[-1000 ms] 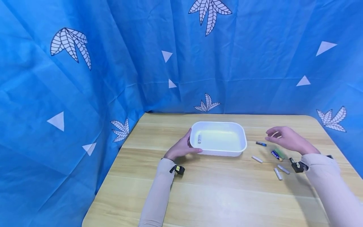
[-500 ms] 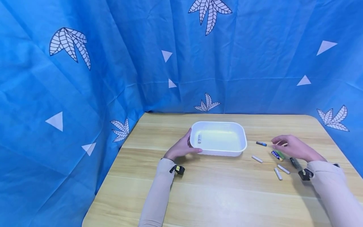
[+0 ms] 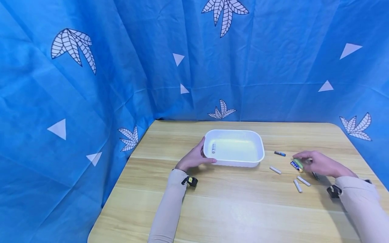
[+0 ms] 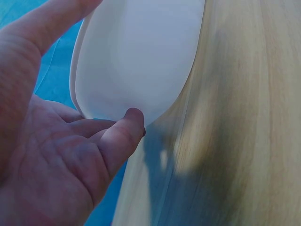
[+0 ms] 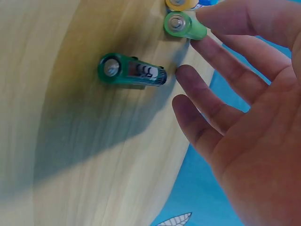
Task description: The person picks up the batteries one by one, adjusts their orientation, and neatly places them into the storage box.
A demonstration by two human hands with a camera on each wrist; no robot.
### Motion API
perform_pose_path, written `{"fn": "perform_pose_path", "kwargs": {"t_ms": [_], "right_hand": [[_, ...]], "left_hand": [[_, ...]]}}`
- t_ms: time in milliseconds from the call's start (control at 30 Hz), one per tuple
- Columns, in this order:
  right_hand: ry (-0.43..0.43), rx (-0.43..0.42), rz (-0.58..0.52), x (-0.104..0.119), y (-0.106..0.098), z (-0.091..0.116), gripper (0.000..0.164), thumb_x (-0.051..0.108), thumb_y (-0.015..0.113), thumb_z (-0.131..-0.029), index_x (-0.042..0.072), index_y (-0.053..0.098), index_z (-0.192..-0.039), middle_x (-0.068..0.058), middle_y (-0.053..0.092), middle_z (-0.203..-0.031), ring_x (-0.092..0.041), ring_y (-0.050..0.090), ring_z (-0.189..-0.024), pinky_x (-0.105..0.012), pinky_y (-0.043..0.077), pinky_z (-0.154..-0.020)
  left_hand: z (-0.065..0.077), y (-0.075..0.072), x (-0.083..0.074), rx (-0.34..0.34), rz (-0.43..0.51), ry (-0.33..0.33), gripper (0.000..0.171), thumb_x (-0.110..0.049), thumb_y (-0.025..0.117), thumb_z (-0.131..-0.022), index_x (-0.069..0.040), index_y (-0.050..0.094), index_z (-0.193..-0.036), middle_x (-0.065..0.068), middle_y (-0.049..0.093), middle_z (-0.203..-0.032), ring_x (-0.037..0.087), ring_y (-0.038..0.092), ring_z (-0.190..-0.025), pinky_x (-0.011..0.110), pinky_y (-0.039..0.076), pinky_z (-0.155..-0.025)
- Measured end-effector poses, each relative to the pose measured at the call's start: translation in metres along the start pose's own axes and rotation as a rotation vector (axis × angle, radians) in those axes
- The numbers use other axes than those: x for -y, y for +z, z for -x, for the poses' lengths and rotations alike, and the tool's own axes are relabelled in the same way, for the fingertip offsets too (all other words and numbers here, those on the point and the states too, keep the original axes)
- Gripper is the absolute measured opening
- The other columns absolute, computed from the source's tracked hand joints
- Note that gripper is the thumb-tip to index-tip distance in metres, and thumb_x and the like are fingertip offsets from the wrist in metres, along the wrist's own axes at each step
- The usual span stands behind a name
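My left hand holds the left end of a white plastic basin, thumb on its near side. In the left wrist view the thumb and fingers press on the basin's wall. My right hand is at a light green battery, pinching it between thumb and forefinger. The other fingers stay spread, touching nothing. Against the green battery lies a blue and yellow battery. A dark green battery lies beside the fingers, mostly hidden by the hand in the head view.
A black and blue battery lies right of the basin. White cylinders lie nearby: one closer to the basin, two more nearer the front. Everything stands on a wooden table, with a blue patterned curtain behind and at the sides.
My right hand has come down and toward me onto the green battery, its fingers closing on it. My left hand and the basin have stayed in place.
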State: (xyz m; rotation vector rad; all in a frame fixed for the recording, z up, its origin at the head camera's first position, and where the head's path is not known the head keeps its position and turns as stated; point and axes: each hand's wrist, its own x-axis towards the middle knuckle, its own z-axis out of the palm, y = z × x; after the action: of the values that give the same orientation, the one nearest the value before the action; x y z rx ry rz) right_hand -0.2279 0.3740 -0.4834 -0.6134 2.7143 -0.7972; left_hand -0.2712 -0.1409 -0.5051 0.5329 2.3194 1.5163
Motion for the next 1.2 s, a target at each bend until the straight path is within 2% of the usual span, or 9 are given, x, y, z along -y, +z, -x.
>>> {"fn": "perform_pose_path", "kwargs": {"t_ms": [133, 267, 400, 567, 667, 833, 1033, 1200], "right_hand": [[-0.008, 0.015, 0.020, 0.0000, 0.0009, 0.0016, 0.062, -0.002, 0.078, -0.074, -0.004, 0.063, -0.134, -0.031, 0.063, -0.135, -0.050, 0.061, -0.120, -0.044, 0.058, -0.089], [0.017, 0.029, 0.018, 0.0006, 0.0020, 0.0028, 0.066, -0.002, 0.078, -0.074, -0.004, 0.061, -0.138, -0.032, 0.061, -0.137, -0.053, 0.059, -0.122, -0.054, 0.058, -0.090], [0.038, 0.031, 0.017, 0.0000, 0.0029, 0.0045, 0.066, 0.002, 0.079, -0.077, -0.003, 0.060, -0.140, -0.032, 0.059, -0.139, -0.053, 0.059, -0.122, -0.050, 0.058, -0.088], [0.019, 0.022, 0.033, -0.0017, 0.0012, 0.0067, 0.063, 0.001, 0.079, -0.079, -0.003, 0.060, -0.139, -0.032, 0.061, -0.137, -0.047, 0.063, -0.116, -0.029, 0.056, -0.077], [0.001, 0.013, 0.052, -0.0019, 0.0003, 0.0071, 0.062, -0.002, 0.077, -0.078, -0.003, 0.061, -0.138, -0.031, 0.062, -0.134, -0.046, 0.064, -0.114, -0.024, 0.054, -0.072], [-0.016, -0.005, 0.098, -0.0032, 0.0012, 0.0064, 0.060, -0.003, 0.078, -0.077, -0.002, 0.064, -0.135, -0.028, 0.065, -0.132, -0.047, 0.064, -0.114, -0.030, 0.059, -0.078], [-0.047, -0.023, 0.132, -0.0051, 0.0010, 0.0047, 0.058, 0.002, 0.083, -0.076, -0.002, 0.066, -0.132, -0.024, 0.068, -0.127, -0.039, 0.067, -0.108, -0.038, 0.061, -0.083], [0.013, -0.006, 0.114, -0.0059, -0.0001, 0.0037, 0.058, 0.013, 0.086, -0.079, -0.003, 0.066, -0.131, -0.027, 0.066, -0.128, -0.041, 0.067, -0.108, -0.047, 0.060, -0.085]], "left_hand": [[-0.0005, -0.0008, 0.0000, 0.000, -0.006, 0.002, 0.123, -0.036, 0.092, -0.077, -0.035, 0.008, -0.167, 0.011, 0.047, -0.159, 0.029, 0.051, -0.144, 0.055, 0.033, -0.125], [-0.0003, -0.0009, -0.0005, 0.002, -0.009, 0.003, 0.125, -0.037, 0.092, -0.077, -0.027, 0.007, -0.168, 0.011, 0.046, -0.160, 0.030, 0.048, -0.146, 0.056, 0.032, -0.126], [0.0000, -0.0007, -0.0007, -0.003, -0.022, -0.010, 0.126, -0.040, 0.092, -0.076, -0.027, 0.007, -0.168, 0.009, 0.045, -0.161, 0.029, 0.046, -0.147, 0.057, 0.031, -0.126], [-0.0010, -0.0005, 0.0009, -0.008, -0.019, -0.014, 0.126, -0.040, 0.093, -0.075, -0.028, 0.008, -0.168, 0.006, 0.046, -0.160, 0.025, 0.048, -0.146, 0.054, 0.032, -0.126], [-0.0012, -0.0011, 0.0014, -0.008, -0.014, -0.011, 0.126, -0.040, 0.093, -0.075, -0.028, 0.008, -0.168, 0.006, 0.046, -0.160, 0.025, 0.048, -0.146, 0.054, 0.031, -0.126], [-0.0022, -0.0015, 0.0012, -0.008, -0.013, -0.007, 0.126, -0.040, 0.093, -0.075, -0.028, 0.008, -0.168, 0.008, 0.046, -0.160, 0.028, 0.047, -0.146, 0.056, 0.031, -0.126], [-0.0025, -0.0011, 0.0021, -0.007, -0.004, -0.008, 0.126, -0.040, 0.093, -0.075, -0.028, 0.008, -0.168, 0.009, 0.044, -0.162, 0.029, 0.044, -0.149, 0.056, 0.029, -0.127], [-0.0034, -0.0007, 0.0030, -0.003, 0.009, -0.005, 0.126, -0.038, 0.093, -0.076, -0.028, 0.008, -0.168, 0.009, 0.044, -0.162, 0.029, 0.045, -0.149, 0.057, 0.029, -0.127]]}}
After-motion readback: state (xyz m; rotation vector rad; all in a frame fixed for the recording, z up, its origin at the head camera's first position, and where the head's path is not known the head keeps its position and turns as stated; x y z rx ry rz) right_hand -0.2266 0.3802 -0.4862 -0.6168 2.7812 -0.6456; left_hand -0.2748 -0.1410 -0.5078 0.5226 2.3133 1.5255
